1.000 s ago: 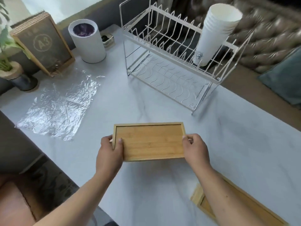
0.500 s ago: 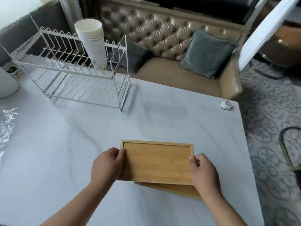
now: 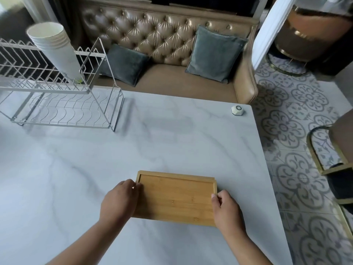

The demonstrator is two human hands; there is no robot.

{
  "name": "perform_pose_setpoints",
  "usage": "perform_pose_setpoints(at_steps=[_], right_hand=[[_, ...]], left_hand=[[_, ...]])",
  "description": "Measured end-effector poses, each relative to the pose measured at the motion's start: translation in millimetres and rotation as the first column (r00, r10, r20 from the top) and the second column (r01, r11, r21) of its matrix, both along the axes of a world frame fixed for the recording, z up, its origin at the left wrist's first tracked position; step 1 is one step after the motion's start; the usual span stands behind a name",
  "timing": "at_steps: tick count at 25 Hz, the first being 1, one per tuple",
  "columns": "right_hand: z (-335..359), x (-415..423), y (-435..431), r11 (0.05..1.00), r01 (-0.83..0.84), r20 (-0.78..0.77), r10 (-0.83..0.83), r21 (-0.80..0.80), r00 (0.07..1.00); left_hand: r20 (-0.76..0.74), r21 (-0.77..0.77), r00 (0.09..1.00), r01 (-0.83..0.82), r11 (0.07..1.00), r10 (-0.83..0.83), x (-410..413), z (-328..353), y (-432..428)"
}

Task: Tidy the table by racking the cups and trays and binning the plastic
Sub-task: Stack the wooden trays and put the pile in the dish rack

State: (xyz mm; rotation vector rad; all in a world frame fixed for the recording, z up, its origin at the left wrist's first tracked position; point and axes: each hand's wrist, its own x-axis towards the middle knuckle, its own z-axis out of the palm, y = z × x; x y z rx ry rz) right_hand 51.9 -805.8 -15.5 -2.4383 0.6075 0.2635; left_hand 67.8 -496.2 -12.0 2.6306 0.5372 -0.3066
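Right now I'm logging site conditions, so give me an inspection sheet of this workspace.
Surface: marble-look table, mostly bare.
Job's things: bamboo tray flat on the table near its front; a second edge shows along its far side, maybe another tray beneath. Cup stack stands in the wire rack. No plastic in view.
Clutter: small white puck at the far right corner.
Hands: left hand and right hand grip the tray's short ends.
Cables: nothing seen.
Surroundings: tufted sofa with cushions, patterned floor tiles.

tufted sofa (image 3: pixel 164 35), two cushions (image 3: pixel 214 54), white puck (image 3: pixel 237 110)
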Motion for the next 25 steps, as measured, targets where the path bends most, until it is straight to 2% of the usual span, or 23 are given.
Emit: perform_pose_setpoints(at_steps=[7, 11, 14, 16, 18, 19, 23, 25], right_hand=[[-1.0, 6.8, -7.2, 0.999, -0.050, 0.000, 0.050, 0.000, 0.999], [-1.1, 16.0, -4.5, 0.999, -0.050, -0.030, 0.050, 0.000, 0.998], [-8.4, 20.9, -1.3, 0.995, 0.000, -0.151, 0.015, 0.102, 0.988], [-11.9, 24.1, -0.3, 0.978, 0.086, -0.254, -0.035, 0.193, 0.967], [-14.7, 25.1, 1.6, 0.978, 0.080, -0.338, -0.010, 0.191, 0.941], [-16.3, 25.2, 2.8, 0.984, 0.053, -0.366, 0.013, 0.169, 0.930], [-17.7, 25.0, 6.2, 0.980, 0.053, -0.387, 0.025, 0.191, 0.922], [-17.0, 24.1, 3.7, 0.967, 0.103, -0.375, -0.008, 0.234, 0.927]], left_hand=[[0.018, -0.023, 0.999, -0.044, 0.999, 0.045, -0.1, -11.9, -3.9], [-0.062, -0.056, 0.997, -0.049, 0.997, 0.045, 2.7, -19.5, -1.8], [-0.127, -0.214, 0.991, -0.064, 0.975, 0.037, 4.9, -29.2, 0.7], [-0.244, -0.422, 0.961, -0.227, 0.878, 0.131, 8.3, -30.3, 3.6], [-0.416, -0.614, 0.884, -0.446, 0.651, 0.213, 9.9, -25.3, 2.5], [-0.459, -0.663, 0.865, -0.485, 0.570, 0.201, 11.9, -22.9, 1.2], [-0.455, -0.745, 0.869, -0.490, 0.453, 0.193, 19.0, -9.5, 2.9], [-0.458, -0.769, 0.878, -0.470, 0.433, 0.139, 23.6, 1.4, 7.4]])
